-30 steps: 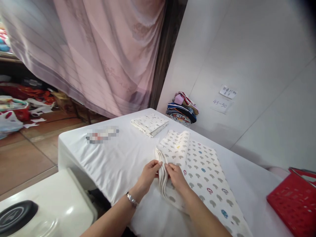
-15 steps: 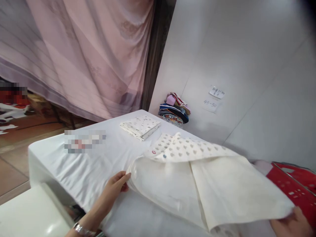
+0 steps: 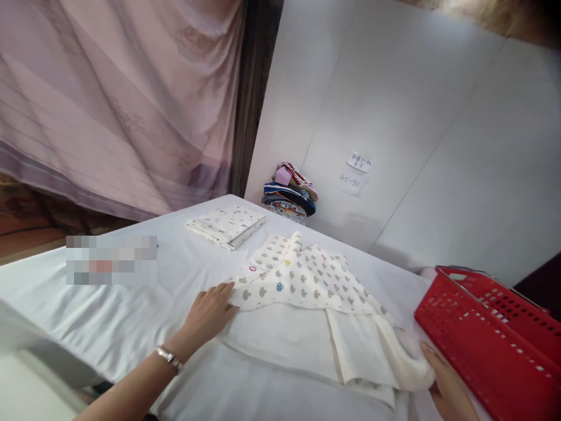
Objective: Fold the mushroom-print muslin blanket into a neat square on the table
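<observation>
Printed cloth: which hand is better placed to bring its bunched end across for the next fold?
Right, probably. The right hand closes its fingers on the bunched end of the printed cloth beside the red basket; the left hand lies flat, pinning the opposite edge.

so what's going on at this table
A person has a mushroom-print cloth laid half open on the white-covered table. The left hand lies flat on its left edge; the right hand holds its bunched right end, beside a red basket. A folded cloth and a pile of fabrics sit farther back.
</observation>
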`<state>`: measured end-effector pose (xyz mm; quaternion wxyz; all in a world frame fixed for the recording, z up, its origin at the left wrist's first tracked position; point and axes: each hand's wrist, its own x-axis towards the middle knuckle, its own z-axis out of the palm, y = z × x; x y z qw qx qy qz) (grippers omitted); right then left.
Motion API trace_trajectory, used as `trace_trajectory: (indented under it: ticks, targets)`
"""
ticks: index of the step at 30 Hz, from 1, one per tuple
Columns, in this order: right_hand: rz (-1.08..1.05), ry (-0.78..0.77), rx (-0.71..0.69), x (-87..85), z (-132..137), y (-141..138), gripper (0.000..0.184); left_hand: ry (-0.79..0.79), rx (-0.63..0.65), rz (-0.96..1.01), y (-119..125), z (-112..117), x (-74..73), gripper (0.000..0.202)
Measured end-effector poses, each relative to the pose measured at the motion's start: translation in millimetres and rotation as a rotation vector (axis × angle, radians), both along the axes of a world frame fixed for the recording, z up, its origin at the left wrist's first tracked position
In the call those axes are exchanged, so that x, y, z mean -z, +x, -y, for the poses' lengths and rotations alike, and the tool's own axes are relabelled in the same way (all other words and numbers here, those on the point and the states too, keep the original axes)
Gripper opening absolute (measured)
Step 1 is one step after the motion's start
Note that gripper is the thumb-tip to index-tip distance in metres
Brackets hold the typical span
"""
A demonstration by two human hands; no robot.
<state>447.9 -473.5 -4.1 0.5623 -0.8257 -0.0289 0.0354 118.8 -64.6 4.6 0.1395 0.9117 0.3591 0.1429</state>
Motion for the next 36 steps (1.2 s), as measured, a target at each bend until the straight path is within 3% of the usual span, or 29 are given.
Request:
trace_trajectory:
  ticks: [3, 5, 7, 10, 12, 14, 17, 20, 22, 24, 26, 28, 30, 32, 33, 36]
  targets:
    - [-0.139, 0.095, -0.031, -6.2, -6, -3, 0.049, 0.003, 0.04, -0.128, 12, -7, 0.0, 0.026]
    - [-0.073, 0.126, -0.017, -18.0, -4, -7, 0.058, -0.018, 0.061, -0.124, 15, -15, -6.9, 0.022]
    - [0.079, 0.149, 0.05, -34.5, 3, -10, 0.064, -0.087, 0.013, -0.011, 15, -24, -22.4, 0.027]
    - [0.142, 0.213, 0.082, -60.6, 19, -18, 0.061, -0.231, -0.188, 0.313, 12, -38, -59.7, 0.042]
    - [0.085, 0.242, -0.006, -74.6, 28, -26, 0.054, -0.263, -0.322, 0.596, 12, -46, -89.2, 0.045]
    - [-0.015, 0.236, -0.145, -85.0, 34, -39, 0.048, -0.296, -0.338, 0.884, 16, -50, -118.9, 0.045]
    - [-0.13, 0.122, -0.447, -97.5, 27, -60, 0.049, -0.36, -0.195, 1.198, 33, -43, -158.6, 0.042]
    - [0.015, -0.134, -0.677, -111.0, -4, -74, 0.059, -0.378, 0.038, 1.158, 62, -9, -183.2, 0.042]
    - [0.238, -0.22, -0.665, -120.0, -35, -80, 0.061, -0.41, 0.315, 0.947, 84, 28, -186.6, 0.044]
    - [0.419, -0.178, -0.65, -127.8, -68, -86, 0.069, -0.425, 0.58, 0.708, 102, 71, -181.0, 0.045]
    - [0.518, -0.08, -0.71, -133.2, -99, -95, 0.084, -0.37, 0.753, 0.557, 114, 109, -171.3, 0.044]
    - [0.51, -0.03, -0.816, -135.7, -123, -105, 0.084, -0.284, 0.855, 0.491, 119, 135, -162.4, 0.036]
    - [0.453, -0.053, -0.911, -135.7, -141, -112, 0.06, -0.25, 0.836, 0.505, 118, 145, -155.3, 0.026]
    - [0.404, -0.066, -0.979, -134.1, -152, -115, 0.032, -0.267, 0.742, 0.556, 113, 146, -146.7, 0.03]
    - [0.385, -0.051, -0.994, -133.1, -156, -115, 0.026, -0.281, 0.693, 0.582, 109, 144, -140.4, 0.039]
    - [0.298, 0.038, -0.949, -132.7, -161, -109, 0.032, -0.304, 0.57, 0.637, 99, 142, -110.0, 0.055]
